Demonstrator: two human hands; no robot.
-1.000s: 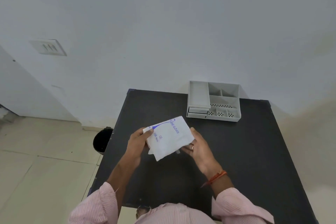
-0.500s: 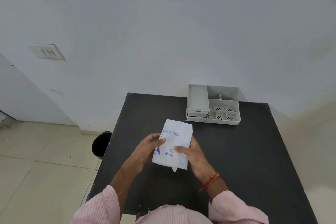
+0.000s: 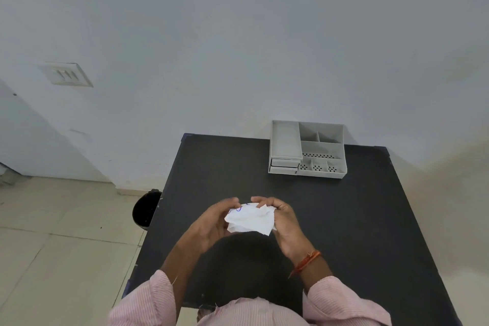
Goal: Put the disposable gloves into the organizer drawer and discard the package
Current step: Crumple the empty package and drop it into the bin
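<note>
Both grips closed on the crumpled white package (image 3: pixel 250 219) at lower centre: left hand (image 3: pixel 215 221) and right hand (image 3: pixel 284 222) pinching opposite ends above the bench (image 3: pixel 370 233). Organizer (image 3: pixel 307 149) well apart toward upper right, nearer the right hand.

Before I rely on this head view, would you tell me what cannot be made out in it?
- Glove package: contents hidden by its own wrapper and both hands, left hand, right hand.
- Organizer drawers: closed, insides unseen.
- Bin: partly cut off by the table edge.
- Package print: too small.
</note>
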